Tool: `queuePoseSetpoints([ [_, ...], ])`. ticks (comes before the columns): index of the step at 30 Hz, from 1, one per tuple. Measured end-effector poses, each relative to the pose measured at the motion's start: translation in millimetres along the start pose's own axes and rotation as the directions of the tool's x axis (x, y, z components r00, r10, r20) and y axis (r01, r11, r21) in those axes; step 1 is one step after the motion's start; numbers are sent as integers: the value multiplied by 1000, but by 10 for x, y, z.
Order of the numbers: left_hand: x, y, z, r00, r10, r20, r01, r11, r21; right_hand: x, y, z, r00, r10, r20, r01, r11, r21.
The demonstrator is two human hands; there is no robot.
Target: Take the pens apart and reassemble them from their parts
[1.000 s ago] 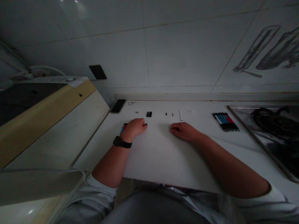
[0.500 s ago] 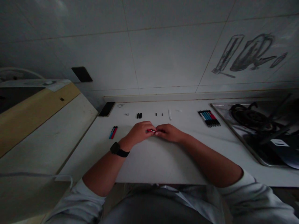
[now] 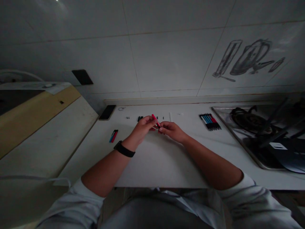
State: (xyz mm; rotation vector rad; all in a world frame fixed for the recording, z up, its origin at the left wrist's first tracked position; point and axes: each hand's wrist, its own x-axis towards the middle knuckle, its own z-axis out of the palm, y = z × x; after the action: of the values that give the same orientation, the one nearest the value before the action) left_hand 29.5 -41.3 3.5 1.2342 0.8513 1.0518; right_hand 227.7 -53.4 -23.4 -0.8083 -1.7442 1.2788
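Note:
Both my hands meet above the middle of the white countertop (image 3: 154, 162). My left hand (image 3: 142, 127), with a black watch on its wrist, pinches a red pen (image 3: 155, 120) that points up and away. My right hand (image 3: 172, 130) is closed on the pen's lower end. Just behind the hands lie small black parts (image 3: 140, 118), tiny pieces and a white tube (image 3: 170, 116) in a row. A blue and a red pen (image 3: 113, 136) lie together to the left.
A row of several pens (image 3: 210, 121) lies right of my hands. A dark phone (image 3: 107, 112) rests at the back left corner. A gas stove (image 3: 257, 127) is set into the counter on the right. A beige appliance (image 3: 47, 127) stands to the left.
My left hand picked a red pen from the pair at the left and brought it to the middle. My right hand joined it. Both then lifted the pen off the counter.

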Motion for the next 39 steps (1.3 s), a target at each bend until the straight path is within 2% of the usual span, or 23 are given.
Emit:
queuePoseSetpoints([
  [2,3,-92,-3,999,-54,-1,53,993,-103,-10,24,-8,1000,-3,2,4,998,-69],
  [5,-10,-255,-36,990,-137,18,137,966,-221,-31,74,-14,1000,-4,14,8,956,-293],
  [8,-9,-365,-72,980,-194,46,199,948,-250,-47,108,-14,998,-33,45,50,883,-467],
  [13,20,-398,-84,965,-259,41,261,926,-274,-69,90,-6,988,-106,109,151,780,-608],
  [17,15,-398,-76,974,-225,8,218,933,-287,-86,58,1,989,-88,116,142,761,-633],
  [20,4,-400,-74,985,-171,-18,162,960,-228,-86,55,3,990,-92,111,142,761,-633],
  [24,-13,-363,-51,998,-33,-57,27,995,-94,-80,60,-10,993,-81,90,120,730,-672],
  [26,-23,-337,-31,999,21,-27,-22,998,-50,-80,58,-21,994,-73,77,106,734,-671],
  [29,-28,-325,-15,1000,7,23,-5,998,-66,-84,49,-31,993,-88,82,120,756,-644],
  [34,-9,-372,-52,996,-84,-39,78,987,-144,-89,46,-25,991,-83,108,134,748,-650],
  [39,11,-404,-85,993,-90,-70,79,986,-149,-77,29,-35,993,-86,76,115,738,-665],
])
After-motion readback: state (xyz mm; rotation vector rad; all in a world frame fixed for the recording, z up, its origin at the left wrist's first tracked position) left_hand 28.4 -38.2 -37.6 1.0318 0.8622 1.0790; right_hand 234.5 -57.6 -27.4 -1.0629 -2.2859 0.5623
